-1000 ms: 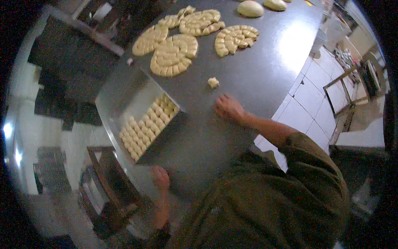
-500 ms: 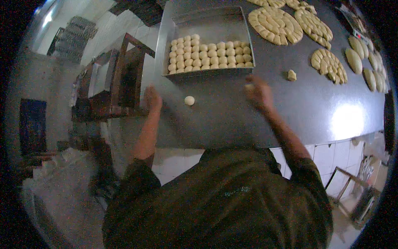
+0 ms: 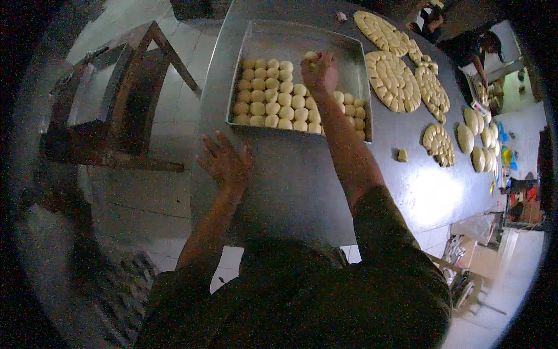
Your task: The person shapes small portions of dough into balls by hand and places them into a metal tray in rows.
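Observation:
My right hand (image 3: 321, 74) reaches over a square metal baking pan (image 3: 347, 57), its fingers closed around a pale dough ball (image 3: 311, 57) that shows at the fingertips. Below the wrist, rows of round dough balls (image 3: 271, 95) fill the near part of the pan, packed side by side; my forearm hides some. Outside the pan's near left corner, my left hand (image 3: 225, 164) rests palm down with its fingers spread. Whether anything lies beneath that palm is hidden.
A dough scrap (image 3: 403, 155) lies right of the pan on the metal table (image 3: 290, 192). Beyond are large scored dough coils (image 3: 393, 81), a smaller one (image 3: 439, 145) and several oval loaves (image 3: 465, 138). A wooden rack (image 3: 152, 87) stands left; another person (image 3: 474, 49) is at the far right.
My right hand has moved from the table into the pan with the dough ball. The left hand is spread nearer the pan. The single ball on the table no longer shows; the whole view has shifted.

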A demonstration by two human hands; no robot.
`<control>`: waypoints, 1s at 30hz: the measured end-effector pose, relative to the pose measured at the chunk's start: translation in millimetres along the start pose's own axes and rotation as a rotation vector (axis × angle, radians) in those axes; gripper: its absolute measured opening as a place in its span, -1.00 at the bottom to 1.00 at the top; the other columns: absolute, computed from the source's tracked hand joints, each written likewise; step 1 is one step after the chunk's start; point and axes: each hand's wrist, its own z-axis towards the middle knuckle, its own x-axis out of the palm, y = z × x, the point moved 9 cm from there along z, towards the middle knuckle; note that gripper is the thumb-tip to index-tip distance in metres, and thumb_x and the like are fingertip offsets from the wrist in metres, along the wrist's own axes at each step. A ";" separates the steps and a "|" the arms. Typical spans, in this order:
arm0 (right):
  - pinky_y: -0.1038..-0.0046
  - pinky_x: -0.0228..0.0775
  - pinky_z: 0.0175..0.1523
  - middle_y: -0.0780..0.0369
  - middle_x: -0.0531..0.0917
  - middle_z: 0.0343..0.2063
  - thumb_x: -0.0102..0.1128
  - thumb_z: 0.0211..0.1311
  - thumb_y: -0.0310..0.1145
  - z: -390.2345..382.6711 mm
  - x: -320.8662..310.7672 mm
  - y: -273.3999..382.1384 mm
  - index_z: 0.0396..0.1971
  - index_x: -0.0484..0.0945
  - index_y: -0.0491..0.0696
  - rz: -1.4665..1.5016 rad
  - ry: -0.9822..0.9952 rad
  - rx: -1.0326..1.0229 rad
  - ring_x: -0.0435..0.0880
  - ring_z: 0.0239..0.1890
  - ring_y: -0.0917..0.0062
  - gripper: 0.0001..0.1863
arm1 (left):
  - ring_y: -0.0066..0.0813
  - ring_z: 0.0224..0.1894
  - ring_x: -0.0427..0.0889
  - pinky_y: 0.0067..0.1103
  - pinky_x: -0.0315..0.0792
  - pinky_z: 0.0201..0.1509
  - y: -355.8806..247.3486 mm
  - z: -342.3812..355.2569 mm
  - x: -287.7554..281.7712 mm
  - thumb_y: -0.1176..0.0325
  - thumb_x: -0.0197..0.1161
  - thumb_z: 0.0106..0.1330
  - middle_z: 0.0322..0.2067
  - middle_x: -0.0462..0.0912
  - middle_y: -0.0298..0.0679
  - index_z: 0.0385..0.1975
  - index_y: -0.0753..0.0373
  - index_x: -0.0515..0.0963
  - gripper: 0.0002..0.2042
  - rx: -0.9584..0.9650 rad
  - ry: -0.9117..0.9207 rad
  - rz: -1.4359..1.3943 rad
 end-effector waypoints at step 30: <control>-0.01 0.50 -0.25 0.03 0.74 -0.38 0.16 0.39 -0.03 -174.9 -389.3 -450.3 -0.24 0.57 -0.02 -0.339 -0.312 0.616 0.75 -0.31 0.03 -0.67 | 0.31 0.57 -0.12 0.10 -0.16 0.57 -33.6 -93.1 43.8 -0.19 -0.24 0.59 0.54 -0.14 0.28 0.58 0.27 -0.07 -0.23 0.078 0.091 -0.043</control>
